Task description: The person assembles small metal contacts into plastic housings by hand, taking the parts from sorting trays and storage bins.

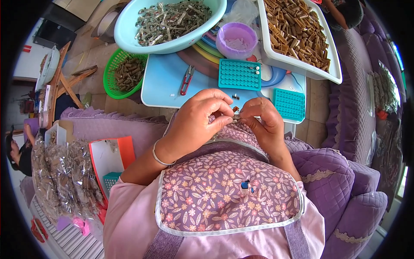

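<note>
My left hand (200, 118) and my right hand (264, 121) meet in front of my flowered apron (228, 194), at the table's near edge. The fingertips of both are pinched on a small brownish piece (236, 110), too small to name and mostly covered by the fingers. Just beyond it, a tiny dark and white piece (235, 96) lies on the table. A teal tray with rows of pockets (239, 74) is behind, with a few small white and dark bits at its right end. Red-handled snips (187, 80) rest left of the tray.
A second teal tray (289, 105) sits at the right. At the back stand a light-blue basin (125, 32) of shiny metal strips, a purple bowl (224, 48) and a white bin (297, 64) of brown pieces. A green basket (108, 80) is left of the table (161, 93).
</note>
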Motion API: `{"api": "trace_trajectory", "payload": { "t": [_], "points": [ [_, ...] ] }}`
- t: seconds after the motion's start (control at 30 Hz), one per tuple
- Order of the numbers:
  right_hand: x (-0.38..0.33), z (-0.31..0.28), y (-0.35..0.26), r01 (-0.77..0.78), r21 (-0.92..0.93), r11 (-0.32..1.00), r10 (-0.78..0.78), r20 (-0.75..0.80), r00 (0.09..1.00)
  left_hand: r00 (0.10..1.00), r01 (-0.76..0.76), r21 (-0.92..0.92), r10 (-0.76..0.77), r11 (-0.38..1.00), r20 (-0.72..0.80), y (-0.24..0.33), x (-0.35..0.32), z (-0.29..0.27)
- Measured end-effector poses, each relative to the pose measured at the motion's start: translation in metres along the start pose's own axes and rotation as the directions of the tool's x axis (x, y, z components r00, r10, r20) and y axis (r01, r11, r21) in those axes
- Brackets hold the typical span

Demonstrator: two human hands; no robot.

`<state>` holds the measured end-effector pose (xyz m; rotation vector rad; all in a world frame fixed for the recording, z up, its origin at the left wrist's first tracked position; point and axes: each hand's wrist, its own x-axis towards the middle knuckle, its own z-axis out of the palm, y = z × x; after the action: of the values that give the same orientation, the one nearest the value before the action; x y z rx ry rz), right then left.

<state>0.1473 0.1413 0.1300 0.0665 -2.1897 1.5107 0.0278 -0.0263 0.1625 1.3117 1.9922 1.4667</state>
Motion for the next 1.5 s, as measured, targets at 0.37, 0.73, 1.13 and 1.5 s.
{"api": "trace_trajectory", "payload": {
  "t": [0.37, 0.73, 1.13, 1.5],
  "points": [
    [0.000, 0.001, -0.004, -0.040, 0.029, 0.999, 0.041, -0.032, 0.999, 0.998, -0.066, 0.168, 0.067, 0.984, 0.002, 0.005, -0.001, -0.002],
    [-0.013, 0.021, 0.003, -0.120, 0.564, 0.817, 0.253, -0.164, 0.954, 0.995, -0.102, 0.173, 0.104, 0.980, -0.003, 0.009, -0.001, -0.002],
    [-0.008, 0.009, 0.010, 0.003, 0.364, 0.931, 0.028, -0.081, 0.996, 0.998, 0.055, -0.014, -0.055, 0.998, 0.039, 0.000, 0.001, -0.002],
    [-0.006, 0.001, 0.015, -0.005, 0.552, 0.834, 0.177, -0.259, 0.949, 0.933, 0.145, -0.586, -0.307, 0.798, -0.186, -0.042, -0.001, -0.002]
  ]
}}
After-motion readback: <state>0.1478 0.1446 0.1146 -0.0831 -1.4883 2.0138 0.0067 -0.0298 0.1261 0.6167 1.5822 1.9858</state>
